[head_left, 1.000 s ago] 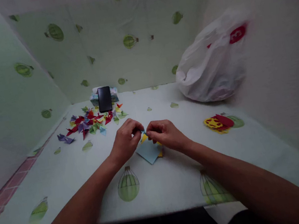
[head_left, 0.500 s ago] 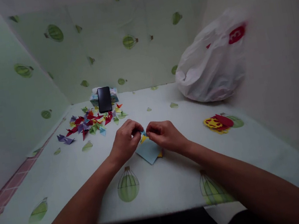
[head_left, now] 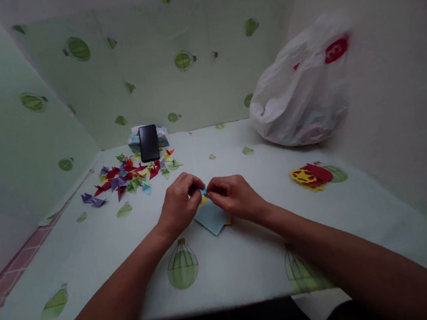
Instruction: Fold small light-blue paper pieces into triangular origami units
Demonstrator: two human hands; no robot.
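Note:
Between the fingertips of both hands is a small piece of folded blue paper point(head_left: 204, 191), mostly covered by the fingers. My left hand point(head_left: 180, 201) pinches it from the left. Thumb and forefinger of my right hand point(head_left: 235, 195) close on its right side. Below the hands, on the table, lies a stack of square origami paper point(head_left: 212, 219), light blue on top with yellow edges showing. Further back on the left are several folded paper cranes point(head_left: 130, 176) in red, purple, green, yellow and blue.
A black phone point(head_left: 148, 143) leans against a tissue box point(head_left: 135, 143) behind the cranes. Red and yellow paper cut-outs point(head_left: 311, 176) lie on the right. At the back right stands a full white plastic bag point(head_left: 297, 99). The table's front edge runs close to my body.
My right hand has shifted very slightly left and down, closer to my left fingertips. Both hands keep their pinch on the small folded paper.

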